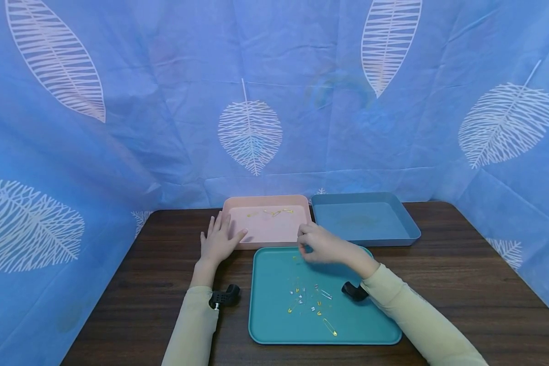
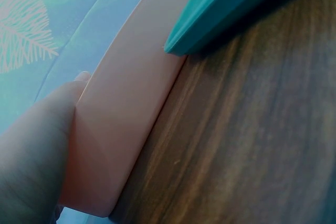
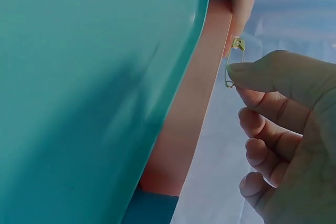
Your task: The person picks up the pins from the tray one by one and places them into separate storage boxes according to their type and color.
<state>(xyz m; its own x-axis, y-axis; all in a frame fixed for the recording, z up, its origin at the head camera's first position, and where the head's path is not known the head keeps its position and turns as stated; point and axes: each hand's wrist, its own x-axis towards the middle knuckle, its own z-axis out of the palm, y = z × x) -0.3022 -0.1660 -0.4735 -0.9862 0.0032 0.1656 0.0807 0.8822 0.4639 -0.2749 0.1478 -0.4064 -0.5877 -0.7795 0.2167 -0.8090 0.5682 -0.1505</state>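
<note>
My left hand point(image 1: 217, 243) rests with its fingers spread on the left rim of the pink tray point(image 1: 274, 233). In the left wrist view its thumb point(image 2: 39, 124) lies over the tray's edge. Between thumb and index finger, my right hand point(image 1: 319, 245) pinches a gold safety pin point(image 3: 239, 44); the other fingers are curled. This hand hovers where the pink tray and the teal tray point(image 1: 274, 320) meet. Several gold safety pins point(image 1: 274, 213) lie inside the pink tray. Scattered over the teal tray are small gold and silver pins, including a larger gold safety pin point(image 1: 330, 327).
A blue tray point(image 1: 366, 240) stands at the back right, beside the pink one. All three trays sit on a dark wooden table point(image 1: 457, 269). Behind the table hangs a blue curtain point(image 1: 302, 137) with white leaf prints.
</note>
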